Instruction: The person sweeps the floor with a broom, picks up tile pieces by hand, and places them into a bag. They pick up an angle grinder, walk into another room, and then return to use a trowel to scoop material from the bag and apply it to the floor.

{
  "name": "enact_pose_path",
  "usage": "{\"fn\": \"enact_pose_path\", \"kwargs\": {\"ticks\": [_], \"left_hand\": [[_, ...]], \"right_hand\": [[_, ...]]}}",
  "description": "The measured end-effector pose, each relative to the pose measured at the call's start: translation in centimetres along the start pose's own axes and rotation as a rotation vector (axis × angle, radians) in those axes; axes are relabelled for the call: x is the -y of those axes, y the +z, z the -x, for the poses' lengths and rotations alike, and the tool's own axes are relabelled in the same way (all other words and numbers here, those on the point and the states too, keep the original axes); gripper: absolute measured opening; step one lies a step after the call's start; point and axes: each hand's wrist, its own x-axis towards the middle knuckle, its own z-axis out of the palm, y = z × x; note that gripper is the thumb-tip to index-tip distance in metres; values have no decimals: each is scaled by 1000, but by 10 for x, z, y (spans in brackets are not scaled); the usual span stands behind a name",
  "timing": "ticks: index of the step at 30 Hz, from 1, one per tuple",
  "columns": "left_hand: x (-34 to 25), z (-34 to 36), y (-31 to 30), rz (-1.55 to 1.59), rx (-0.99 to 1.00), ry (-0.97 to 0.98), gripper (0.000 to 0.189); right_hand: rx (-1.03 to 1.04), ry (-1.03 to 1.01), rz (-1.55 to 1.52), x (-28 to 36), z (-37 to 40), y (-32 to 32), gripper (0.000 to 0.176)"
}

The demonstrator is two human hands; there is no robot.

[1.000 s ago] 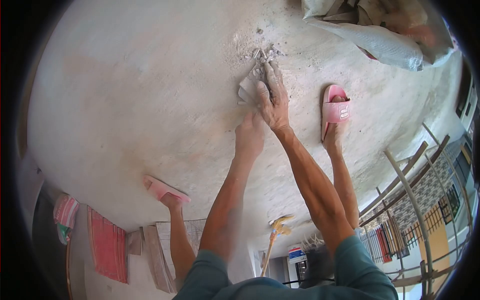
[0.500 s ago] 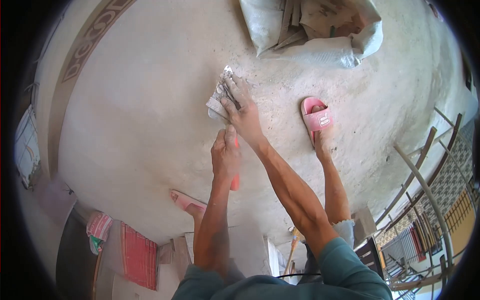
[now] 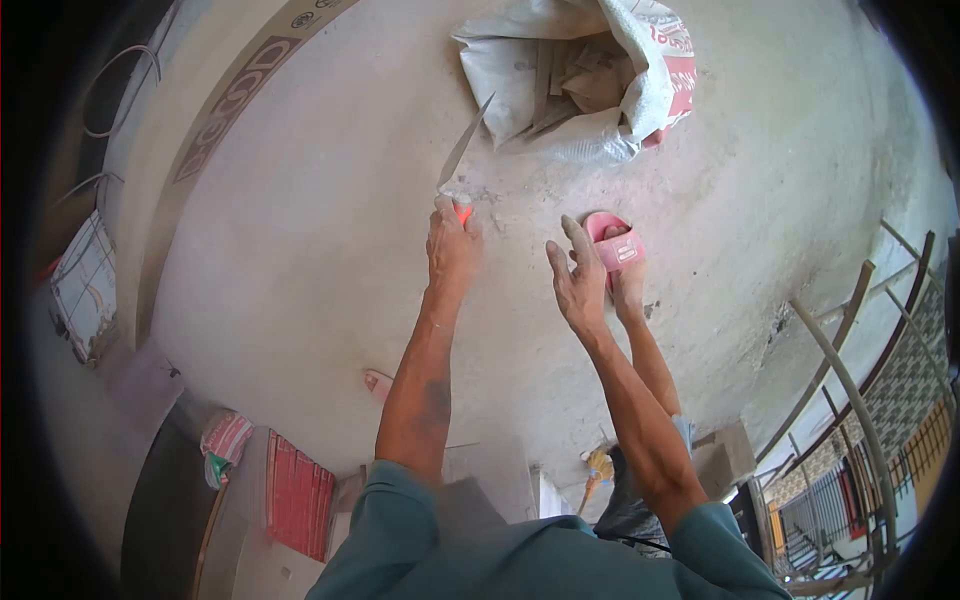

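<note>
My left hand (image 3: 453, 250) is closed round the red handle of a trowel (image 3: 466, 145). Its flat metal blade is seen nearly edge-on and points up toward the sack. My right hand (image 3: 580, 285) holds nothing, its dusty fingers apart, in front of a pink slipper (image 3: 617, 250) on my right foot. Just beyond the trowel, small grey crumbs (image 3: 485, 205) lie on the concrete floor. Ahead stands a white woven sack (image 3: 590, 140) with red print, its mouth gaping and broken flat pieces (image 3: 592, 78) inside.
A long brown printed cardboard strip (image 3: 235, 105) runs along the left. Bent poles (image 3: 835, 350) stand at the right beside railings. At lower left are a red slatted panel (image 3: 300, 495) and a pink-and-white bag (image 3: 226, 438). A broom (image 3: 597, 475) lies near my legs.
My right hand has come off the trowel's blade and moved right, its fingers spreading. My left hand has raised and turned the trowel edge-on. The view has shifted, showing more of the sack.
</note>
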Motion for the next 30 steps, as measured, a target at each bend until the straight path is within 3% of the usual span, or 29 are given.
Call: {"fn": "enact_pose_path", "kwargs": {"ticks": [1, 4, 7, 10, 14, 19, 22, 27, 28, 30], "left_hand": [[32, 6, 1, -65, 43, -30, 35], [110, 2, 6, -255, 120, -15, 35], [144, -18, 10, -376, 59, 93, 34], [154, -50, 30, -349, -19, 223, 34], [153, -41, 43, -378, 80, 402, 35], [212, 11, 60, -434, 102, 586, 28], [220, 34, 49, -342, 222, 489, 32], [218, 7, 29, -221, -123, 250, 25], [215, 0, 30, -200, -177, 174, 25], [222, 1, 47, -187, -161, 179, 23]], "right_hand": [[-99, -24, 146, -36, 17, 20, 74], [-95, 203, 428, -96, 73, 65, 104], [-17, 214, 590, -169, 97, 130, 122], [-169, 123, 674, -223, 93, 194, 128], [-343, 95, 695, -236, 72, 223, 122], [-486, 10, 675, -216, 30, 211, 117], [-529, -105, 620, -196, -8, 191, 113], [-426, -299, 665, -173, -65, 147, 104], [-393, -322, 727, -168, -70, 144, 93], [-280, -430, 734, -171, -70, 154, 85]]}}
